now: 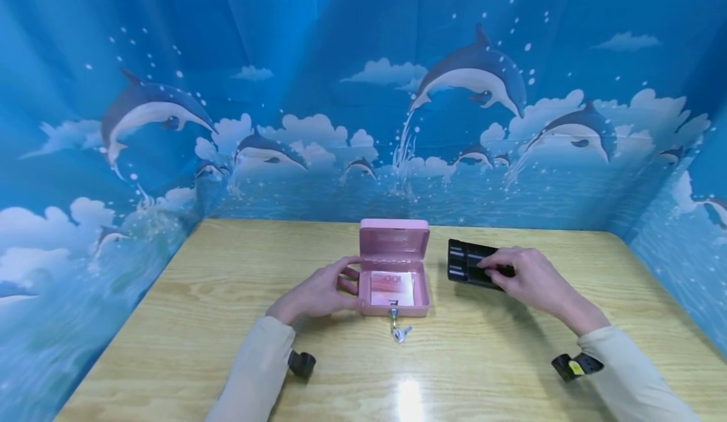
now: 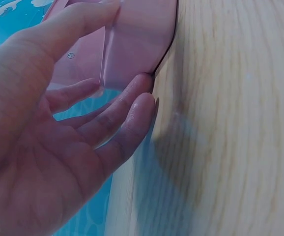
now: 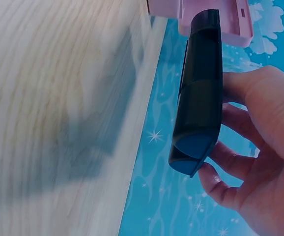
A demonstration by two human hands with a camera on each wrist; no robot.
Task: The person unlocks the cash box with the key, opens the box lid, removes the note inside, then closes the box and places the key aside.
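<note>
A small pink cash box (image 1: pixel 423 293) stands with its lid (image 1: pixel 394 240) raised. Inside lies a pinkish banknote (image 1: pixel 392 286) marked 100. A key sits in the front lock, with a second key (image 1: pixel 400 334) hanging from its ring. My left hand (image 1: pixel 324 289) touches the box's left side with relaxed fingers, the thumb near the front corner and the fingertips along the wall. To the right of the box, my right hand (image 1: pixel 531 277) pinches a black compartment tray (image 3: pixel 201 78) by an inner divider. The tray is held tilted, clear of the wooden table.
The wooden table (image 1: pixel 227 264) ends at the back against a blue dolphin-print curtain (image 1: pixel 318 176), which also runs along both sides. Each sleeved wrist carries a small black camera, one on the left (image 1: pixel 302 364) and one on the right (image 1: pixel 568 366).
</note>
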